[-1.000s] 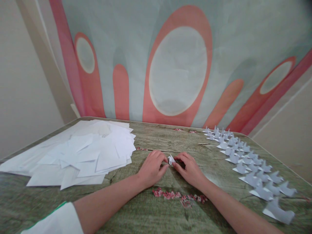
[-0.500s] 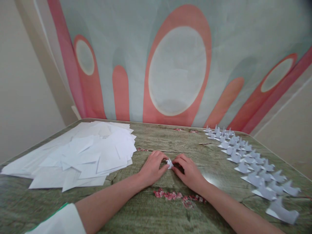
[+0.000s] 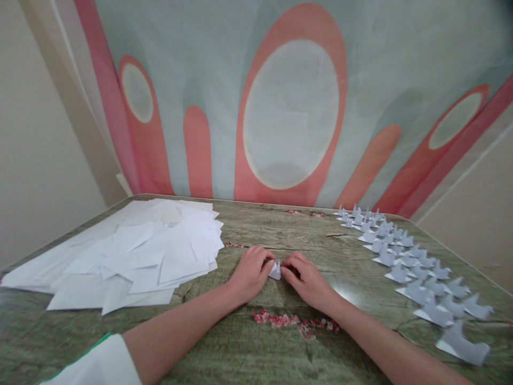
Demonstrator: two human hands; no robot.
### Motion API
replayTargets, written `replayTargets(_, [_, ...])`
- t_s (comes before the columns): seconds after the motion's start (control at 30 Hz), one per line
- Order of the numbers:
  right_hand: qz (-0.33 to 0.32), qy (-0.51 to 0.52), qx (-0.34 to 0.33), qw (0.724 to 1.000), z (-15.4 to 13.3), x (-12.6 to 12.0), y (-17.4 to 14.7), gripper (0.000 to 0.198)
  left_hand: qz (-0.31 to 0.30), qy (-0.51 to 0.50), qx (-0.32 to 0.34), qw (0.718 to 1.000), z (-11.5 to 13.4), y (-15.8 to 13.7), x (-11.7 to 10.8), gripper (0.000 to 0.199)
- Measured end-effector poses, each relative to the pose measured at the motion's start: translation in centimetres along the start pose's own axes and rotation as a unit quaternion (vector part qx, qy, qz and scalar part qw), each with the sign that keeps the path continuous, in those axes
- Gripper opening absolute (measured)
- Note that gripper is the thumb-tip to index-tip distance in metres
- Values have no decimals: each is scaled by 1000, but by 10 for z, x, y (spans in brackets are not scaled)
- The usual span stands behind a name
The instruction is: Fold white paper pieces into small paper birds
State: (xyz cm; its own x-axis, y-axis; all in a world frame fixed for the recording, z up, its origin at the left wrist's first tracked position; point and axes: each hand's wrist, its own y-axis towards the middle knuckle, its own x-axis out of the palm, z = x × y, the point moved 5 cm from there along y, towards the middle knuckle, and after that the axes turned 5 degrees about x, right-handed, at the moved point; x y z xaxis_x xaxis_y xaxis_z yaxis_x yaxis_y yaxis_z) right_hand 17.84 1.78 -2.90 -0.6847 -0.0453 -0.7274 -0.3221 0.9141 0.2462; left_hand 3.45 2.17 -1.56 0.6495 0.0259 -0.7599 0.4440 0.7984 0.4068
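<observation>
A small folded piece of white paper [image 3: 275,271] with a pointed tip stands between my two hands, low over the table. My left hand [image 3: 251,274] pinches its left side with thumb and forefinger. From the other side, the curled fingers of my right hand [image 3: 306,278] close at its right edge; the exact contact there is too small to make out. Along the right of the table stand rows of folded white paper birds [image 3: 419,293], each with an upright part and a flat white base.
A wide, spread pile of white paper sheets [image 3: 176,256] covers the table's left side. Pink blossoms [image 3: 276,319] are printed on the wood-grain tabletop [image 3: 224,342]. Behind the table hangs a grey-green backdrop [image 3: 220,64] with red rounded shapes.
The folded paper has turned a little and shifted slightly left, with its tip now upright. The fingers of my right hand have shifted at its edge. The birds and sheets stay put.
</observation>
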Motion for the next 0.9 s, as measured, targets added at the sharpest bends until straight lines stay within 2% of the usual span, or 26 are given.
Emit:
replayTargets(0.17, [16,24,24,999,0,5,1,4,-5,-11,11,1000,3,1,0,12])
replayTargets(0.4, [57,99,6,993,-1,1,-2,5,-9,-26,37,999,10,0,-4,11])
replayTargets(0.53, [54,88,2,995,-1,2,-4,5,12,-23,37,999,9,-1,-6,25])
replayTargets(0.7, [28,60,-6,998,0,5,-2,7,-11,-5,51,999,6,-1,-1,9])
replayTargets(0.9, [8,47,-1,999,3,5,1,7,-22,-6,29,999,2,0,1,8])
